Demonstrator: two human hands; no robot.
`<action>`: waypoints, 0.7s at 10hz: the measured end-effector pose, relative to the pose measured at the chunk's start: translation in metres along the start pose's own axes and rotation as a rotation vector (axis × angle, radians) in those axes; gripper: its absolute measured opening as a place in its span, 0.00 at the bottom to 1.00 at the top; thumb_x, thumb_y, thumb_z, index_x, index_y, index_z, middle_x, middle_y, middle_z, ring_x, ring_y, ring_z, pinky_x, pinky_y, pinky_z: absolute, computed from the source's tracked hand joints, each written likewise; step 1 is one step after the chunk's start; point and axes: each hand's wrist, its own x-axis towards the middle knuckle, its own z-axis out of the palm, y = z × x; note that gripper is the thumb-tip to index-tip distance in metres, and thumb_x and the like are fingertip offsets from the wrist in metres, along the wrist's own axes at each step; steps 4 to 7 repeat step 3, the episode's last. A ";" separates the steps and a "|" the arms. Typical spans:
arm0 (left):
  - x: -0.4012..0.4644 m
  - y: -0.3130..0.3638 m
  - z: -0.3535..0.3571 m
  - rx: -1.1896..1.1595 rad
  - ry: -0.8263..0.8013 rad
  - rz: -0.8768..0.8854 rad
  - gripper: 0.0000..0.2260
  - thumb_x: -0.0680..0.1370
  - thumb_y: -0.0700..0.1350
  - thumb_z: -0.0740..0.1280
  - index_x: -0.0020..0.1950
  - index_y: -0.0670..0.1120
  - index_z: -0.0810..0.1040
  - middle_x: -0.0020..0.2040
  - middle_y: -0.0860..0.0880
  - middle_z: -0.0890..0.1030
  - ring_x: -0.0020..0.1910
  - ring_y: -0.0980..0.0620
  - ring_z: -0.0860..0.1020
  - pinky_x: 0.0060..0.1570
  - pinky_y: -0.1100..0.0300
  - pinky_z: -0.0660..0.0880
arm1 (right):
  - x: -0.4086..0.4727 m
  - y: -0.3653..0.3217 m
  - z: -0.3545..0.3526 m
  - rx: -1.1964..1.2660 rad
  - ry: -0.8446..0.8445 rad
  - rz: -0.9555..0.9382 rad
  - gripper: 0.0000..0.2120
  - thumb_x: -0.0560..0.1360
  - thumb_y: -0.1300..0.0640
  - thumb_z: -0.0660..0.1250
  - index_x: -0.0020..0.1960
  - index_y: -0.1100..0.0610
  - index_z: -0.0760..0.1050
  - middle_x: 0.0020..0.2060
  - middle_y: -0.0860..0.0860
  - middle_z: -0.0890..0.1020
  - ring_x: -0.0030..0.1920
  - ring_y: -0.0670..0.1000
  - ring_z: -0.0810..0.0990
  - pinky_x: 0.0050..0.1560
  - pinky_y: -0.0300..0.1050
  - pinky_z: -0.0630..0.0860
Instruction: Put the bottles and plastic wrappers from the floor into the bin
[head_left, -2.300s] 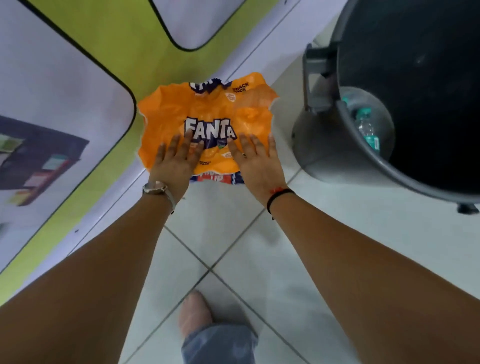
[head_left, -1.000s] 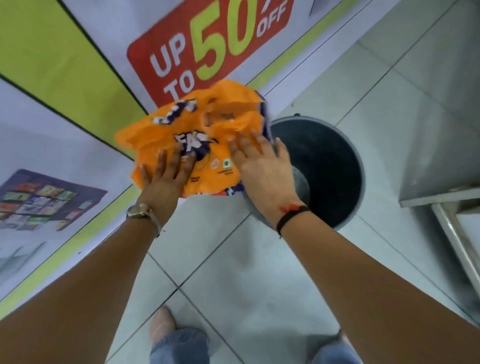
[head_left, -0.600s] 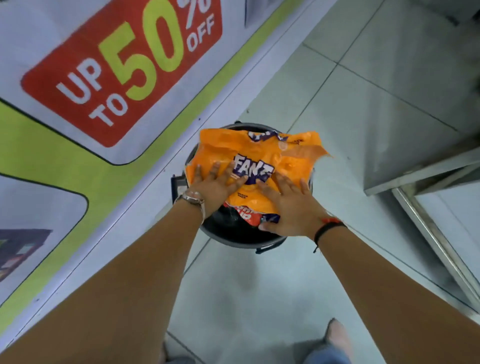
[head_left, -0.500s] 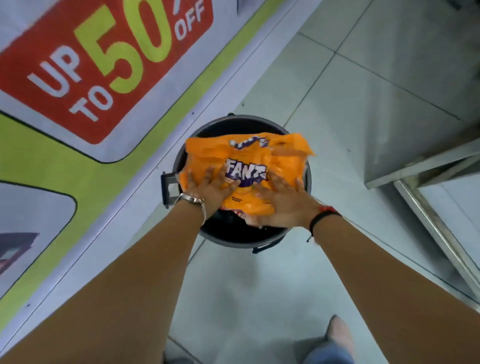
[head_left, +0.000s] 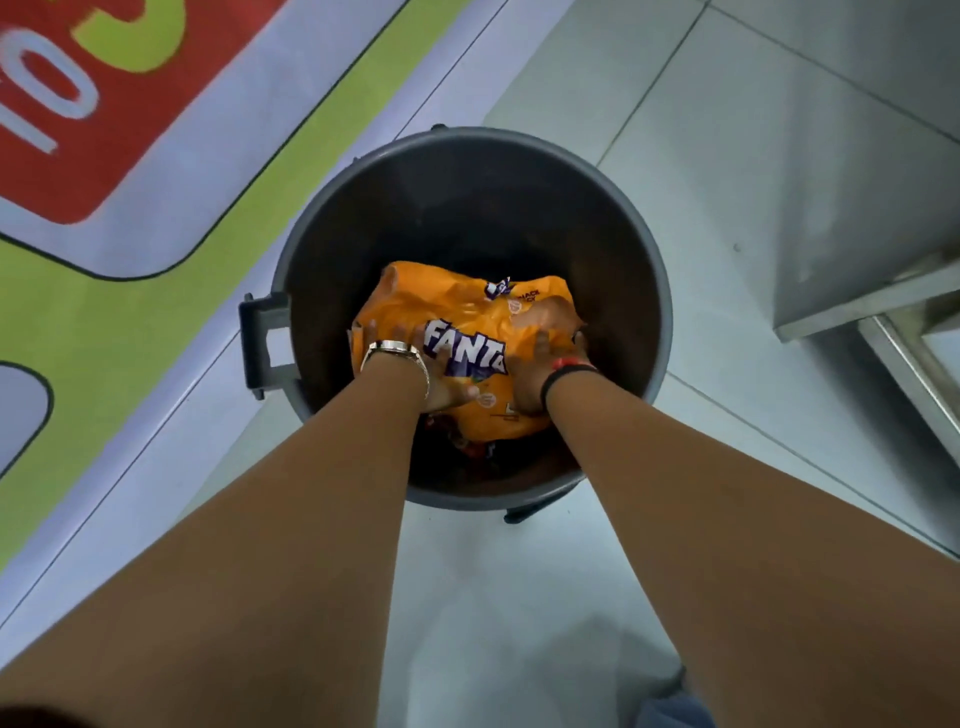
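A crumpled orange Fanta plastic wrapper (head_left: 457, 312) lies inside the round dark grey bin (head_left: 657, 291), below its rim. Both my hands reach down into the bin and press on it. My left hand (head_left: 441, 376), with a watch at the wrist, grips the wrapper's left side. My right hand (head_left: 540, 364), with a black and red wristband, grips its right side. The bottom of the bin and anything under the wrapper are hidden.
The bin stands on pale floor tiles (head_left: 727, 156) with a handle (head_left: 260, 343) on its left. A green, white and red floor banner (head_left: 156, 182) runs along the left. A metal cabinet edge (head_left: 883, 291) sits at the right.
The wrapper was lifted from the floor, carried over the bin and pushed down inside it; both hands followed it below the rim.
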 end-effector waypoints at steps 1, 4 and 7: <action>-0.017 0.003 -0.001 0.152 0.081 0.009 0.35 0.74 0.68 0.44 0.73 0.51 0.36 0.75 0.46 0.35 0.74 0.44 0.35 0.69 0.40 0.32 | -0.016 0.001 -0.004 -0.069 0.052 -0.007 0.31 0.80 0.48 0.55 0.77 0.52 0.44 0.77 0.61 0.43 0.75 0.65 0.47 0.75 0.63 0.44; -0.078 -0.001 -0.026 0.102 0.354 0.102 0.31 0.76 0.63 0.46 0.74 0.49 0.46 0.77 0.45 0.48 0.75 0.46 0.44 0.71 0.44 0.36 | -0.075 0.009 -0.025 0.061 0.417 0.006 0.26 0.83 0.51 0.47 0.77 0.55 0.41 0.77 0.58 0.45 0.77 0.58 0.46 0.75 0.59 0.43; -0.078 -0.001 -0.026 0.102 0.354 0.102 0.31 0.76 0.63 0.46 0.74 0.49 0.46 0.77 0.45 0.48 0.75 0.46 0.44 0.71 0.44 0.36 | -0.075 0.009 -0.025 0.061 0.417 0.006 0.26 0.83 0.51 0.47 0.77 0.55 0.41 0.77 0.58 0.45 0.77 0.58 0.46 0.75 0.59 0.43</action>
